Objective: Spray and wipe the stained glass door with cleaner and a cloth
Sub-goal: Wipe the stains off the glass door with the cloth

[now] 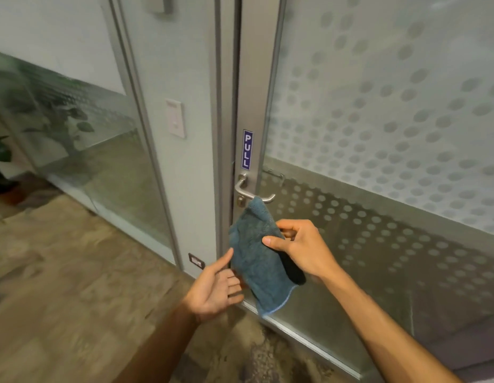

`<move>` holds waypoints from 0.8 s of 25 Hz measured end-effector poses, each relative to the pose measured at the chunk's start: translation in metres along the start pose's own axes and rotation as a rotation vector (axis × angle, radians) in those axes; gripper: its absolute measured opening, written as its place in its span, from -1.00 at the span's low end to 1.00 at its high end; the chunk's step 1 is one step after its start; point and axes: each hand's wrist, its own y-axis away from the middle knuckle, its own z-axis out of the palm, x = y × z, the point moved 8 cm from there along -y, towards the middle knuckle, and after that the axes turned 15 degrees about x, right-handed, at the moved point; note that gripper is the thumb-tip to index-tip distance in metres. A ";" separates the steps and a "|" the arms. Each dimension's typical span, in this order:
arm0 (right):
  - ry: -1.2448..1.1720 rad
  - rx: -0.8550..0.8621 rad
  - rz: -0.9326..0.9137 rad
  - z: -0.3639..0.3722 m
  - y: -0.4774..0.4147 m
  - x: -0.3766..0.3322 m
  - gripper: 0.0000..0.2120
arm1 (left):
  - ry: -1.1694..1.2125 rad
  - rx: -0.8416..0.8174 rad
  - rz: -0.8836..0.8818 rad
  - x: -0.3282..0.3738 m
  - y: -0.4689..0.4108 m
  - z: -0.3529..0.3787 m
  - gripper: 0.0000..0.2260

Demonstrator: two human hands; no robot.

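Note:
A blue-green cloth (257,252) hangs over the silver lever handle (252,192) of the glass door (392,134), which carries a frosted dot pattern. My right hand (298,248) pinches the cloth's right edge between thumb and fingers. My left hand (215,286) is open, palm up, with its fingertips touching the cloth's lower left edge. A dark object (294,270) shows below my right hand behind the cloth; I cannot tell what it is. No spray bottle is in view.
A blue PULL sticker (247,149) sits on the metal door frame above the handle. A wall switch (175,118) and a floor-level outlet (196,261) are on the narrow wall to the left. Glass partitions and a plant (0,158) stand at far left.

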 end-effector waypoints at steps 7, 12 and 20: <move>-0.195 -0.004 0.190 0.048 -0.006 0.012 -0.88 | 0.214 -0.127 0.109 0.030 0.006 -0.047 -0.28; -0.182 0.035 0.259 0.078 -0.007 0.018 -0.89 | 0.130 -0.110 0.168 0.044 0.012 -0.072 -0.48; -0.008 0.032 0.248 0.114 -0.010 0.021 -0.88 | 0.162 -0.013 -0.002 0.039 0.010 -0.110 -0.53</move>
